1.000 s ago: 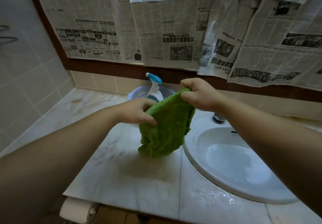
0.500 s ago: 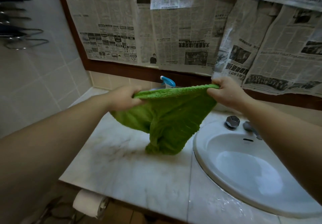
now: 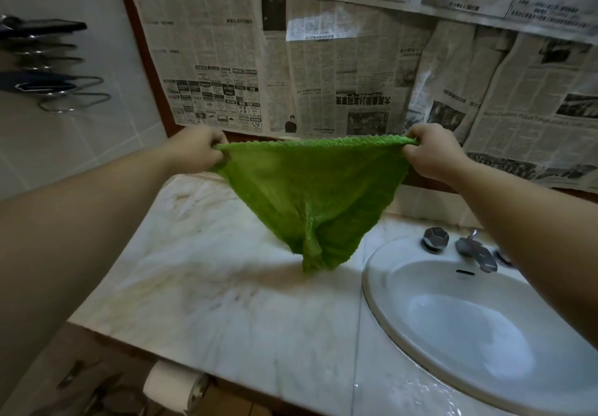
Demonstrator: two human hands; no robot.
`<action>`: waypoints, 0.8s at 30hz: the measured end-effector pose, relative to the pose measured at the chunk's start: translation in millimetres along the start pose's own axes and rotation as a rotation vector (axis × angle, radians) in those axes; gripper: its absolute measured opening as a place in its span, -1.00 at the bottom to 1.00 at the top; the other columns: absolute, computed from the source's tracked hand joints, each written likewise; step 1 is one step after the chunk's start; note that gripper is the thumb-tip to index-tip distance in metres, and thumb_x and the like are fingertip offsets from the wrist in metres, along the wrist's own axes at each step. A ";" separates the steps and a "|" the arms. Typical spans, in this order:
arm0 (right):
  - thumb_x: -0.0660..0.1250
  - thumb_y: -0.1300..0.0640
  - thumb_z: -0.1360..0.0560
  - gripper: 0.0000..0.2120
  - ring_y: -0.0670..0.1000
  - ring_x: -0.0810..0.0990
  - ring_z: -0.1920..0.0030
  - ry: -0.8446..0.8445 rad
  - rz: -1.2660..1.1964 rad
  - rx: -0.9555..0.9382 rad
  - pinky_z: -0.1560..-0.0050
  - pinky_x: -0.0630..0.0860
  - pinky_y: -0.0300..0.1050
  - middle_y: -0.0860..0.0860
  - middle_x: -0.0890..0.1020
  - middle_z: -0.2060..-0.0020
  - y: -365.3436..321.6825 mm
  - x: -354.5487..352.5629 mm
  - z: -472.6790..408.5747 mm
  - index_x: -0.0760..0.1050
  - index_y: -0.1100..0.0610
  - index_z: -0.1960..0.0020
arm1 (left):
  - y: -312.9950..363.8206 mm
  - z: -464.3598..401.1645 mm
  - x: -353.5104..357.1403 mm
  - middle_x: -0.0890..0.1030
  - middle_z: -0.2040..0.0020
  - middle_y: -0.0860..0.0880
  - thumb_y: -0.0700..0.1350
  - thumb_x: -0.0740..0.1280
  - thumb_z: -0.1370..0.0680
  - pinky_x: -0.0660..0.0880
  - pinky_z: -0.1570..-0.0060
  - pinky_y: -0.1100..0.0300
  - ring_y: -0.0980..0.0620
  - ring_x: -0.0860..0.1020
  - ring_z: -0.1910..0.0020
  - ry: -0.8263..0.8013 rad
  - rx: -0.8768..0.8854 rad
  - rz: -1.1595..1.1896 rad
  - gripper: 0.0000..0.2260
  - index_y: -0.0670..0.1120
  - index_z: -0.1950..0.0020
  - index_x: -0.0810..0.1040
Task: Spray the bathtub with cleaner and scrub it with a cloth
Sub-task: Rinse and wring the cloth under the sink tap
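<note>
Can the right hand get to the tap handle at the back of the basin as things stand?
Probably not yet. The right hand has its grip on a corner of the green cloth, as does the left hand. The path down to the tap handle looks unobstructed once it lets go.

Overlapping sheets of black-and-white newspaper point(image 3: 323, 69) are covering the back wall above a dark brown wooden strip point(image 3: 420, 185). Pale glazed wall tiles point(image 3: 81, 143) are lining the left side, carrying a chrome wire rack point(image 3: 61, 91). A white veined marble counter point(image 3: 200, 292) is surrounding an oval white ceramic basin point(image 3: 485, 331), where a chrome faucet point(image 3: 475, 250) is sitting. Dim light is glinting on wet stone.
</note>
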State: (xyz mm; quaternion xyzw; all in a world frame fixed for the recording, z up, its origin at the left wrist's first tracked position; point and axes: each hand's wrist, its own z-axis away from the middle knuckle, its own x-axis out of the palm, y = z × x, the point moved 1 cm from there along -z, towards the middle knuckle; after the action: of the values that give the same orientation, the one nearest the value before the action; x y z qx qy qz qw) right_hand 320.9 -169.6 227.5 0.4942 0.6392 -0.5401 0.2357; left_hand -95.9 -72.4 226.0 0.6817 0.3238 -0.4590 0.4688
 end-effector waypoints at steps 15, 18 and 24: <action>0.33 0.30 -0.59 -0.86 -0.06 0.54 0.29 0.075 -0.040 -0.044 0.36 0.38 -0.23 -0.02 0.57 0.25 -34.0 -10.0 -5.9 0.62 0.12 -0.06 | -16.7 3.7 -32.5 0.67 0.14 -0.11 -0.17 0.47 -0.58 0.53 0.25 0.15 -0.04 0.61 0.19 0.159 -0.153 0.250 -0.95 -0.13 0.05 0.71; 0.33 0.30 -0.58 -0.85 -0.09 0.53 0.28 0.045 -0.010 -0.054 0.32 0.45 -0.20 -0.03 0.57 0.24 -37.7 -9.0 -3.2 0.62 0.10 -0.05 | -21.5 10.3 -30.2 0.64 0.14 -0.09 -0.20 0.44 -0.59 0.47 0.27 0.16 -0.01 0.56 0.21 0.157 -0.164 0.239 -0.95 -0.12 0.06 0.69; 0.39 0.24 -0.56 -0.89 0.08 0.61 0.24 -0.029 0.075 -0.048 0.24 0.59 -0.04 0.07 0.64 0.16 -43.2 1.8 -7.2 0.67 0.11 -0.03 | -30.9 14.1 -28.9 0.65 0.00 -0.06 -0.26 0.37 -0.56 0.61 -0.07 -0.05 -0.12 0.59 0.00 0.228 -0.221 0.227 -0.85 -0.05 0.02 0.70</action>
State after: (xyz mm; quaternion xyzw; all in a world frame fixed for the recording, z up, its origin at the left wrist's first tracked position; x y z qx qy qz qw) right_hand 283.6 -159.2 248.0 0.5042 0.6293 -0.5226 0.2768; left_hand -138.0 -75.1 240.4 0.7057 0.3443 -0.2847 0.5499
